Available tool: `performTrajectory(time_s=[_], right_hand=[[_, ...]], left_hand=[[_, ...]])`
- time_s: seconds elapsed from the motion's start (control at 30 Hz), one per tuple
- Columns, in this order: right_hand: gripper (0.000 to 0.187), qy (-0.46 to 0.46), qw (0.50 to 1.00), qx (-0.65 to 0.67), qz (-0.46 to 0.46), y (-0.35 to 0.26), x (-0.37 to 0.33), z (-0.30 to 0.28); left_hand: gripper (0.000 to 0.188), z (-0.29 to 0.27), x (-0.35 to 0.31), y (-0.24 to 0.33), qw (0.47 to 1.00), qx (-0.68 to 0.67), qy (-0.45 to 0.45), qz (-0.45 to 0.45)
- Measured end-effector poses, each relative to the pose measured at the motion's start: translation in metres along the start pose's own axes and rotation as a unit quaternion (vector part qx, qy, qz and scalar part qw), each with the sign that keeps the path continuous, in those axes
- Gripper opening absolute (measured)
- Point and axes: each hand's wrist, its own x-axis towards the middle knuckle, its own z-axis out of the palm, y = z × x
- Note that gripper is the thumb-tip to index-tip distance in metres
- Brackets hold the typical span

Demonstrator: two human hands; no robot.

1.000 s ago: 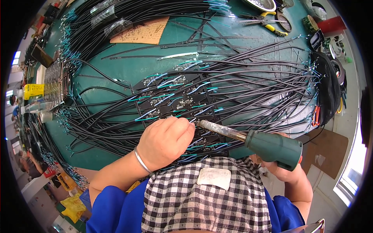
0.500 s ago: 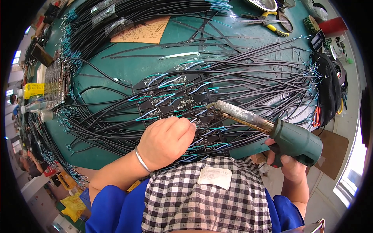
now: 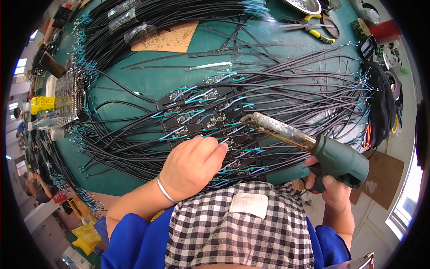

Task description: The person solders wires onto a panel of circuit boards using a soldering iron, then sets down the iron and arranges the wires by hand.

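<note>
A panel of small black circuit boards (image 3: 214,120) lies before me, with blue and teal wire ends across it. Black cables (image 3: 295,87) fan out from both sides of the panel. Over its near left part, my left hand (image 3: 190,166) is closed, thumb and forefinger pinched together close to the boards; what they hold is hidden. My right hand (image 3: 333,190) grips the handle of a green soldering gun (image 3: 344,160). The gun's metal barrel points left, its bent tip over the boards, just beyond my left fingertips. Whether the tip touches a board I cannot tell.
A taped bundle of black cables (image 3: 179,12) lies at the far left, beside brown cardboard (image 3: 168,39). Yellow-handled pliers (image 3: 313,30) and a metal dish (image 3: 309,5) are at the far right. A black pouch (image 3: 378,103) sits right; a yellow-labelled bottle (image 3: 42,104) stands left.
The whole view has shifted slightly. The soldering gun's tip has moved a little away from me over the boards. Both hands keep their grips.
</note>
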Motion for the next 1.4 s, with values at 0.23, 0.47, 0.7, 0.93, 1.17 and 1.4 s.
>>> performTrajectory(time_s=[0.23, 0.47, 0.7, 0.93, 1.17, 1.4], right_hand=[[0.063, 0.068, 0.998, -0.004, 0.003, -0.014, -0.010, 0.009], [0.053, 0.054, 0.997, 0.052, -0.005, -0.017, -0.011, 0.013], [0.025, 0.008, 0.971, -0.236, 0.036, -0.020, -0.002, 0.005], [0.028, -0.056, 0.966, -0.254, -0.005, -0.037, 0.024, 0.013], [0.029, -0.081, 0.960, -0.267, 0.025, -0.037, 0.033, 0.015], [0.031, -0.105, 0.950, -0.294, 0.010, -0.046, 0.040, 0.019]], left_hand=[[0.020, -0.047, 0.008, 0.009, 0.979, -0.136, 0.095, -0.117], [0.019, -0.048, 0.022, -0.007, 0.996, 0.043, 0.081, 0.005], [0.022, -0.030, 0.020, -0.019, 0.998, 0.009, 0.059, 0.006], [0.020, -0.031, 0.018, -0.027, 0.999, -0.027, 0.045, 0.006], [0.020, -0.029, 0.015, -0.031, 0.999, -0.028, 0.041, 0.007], [0.020, -0.028, 0.015, -0.032, 0.999, -0.032, 0.037, 0.006]])
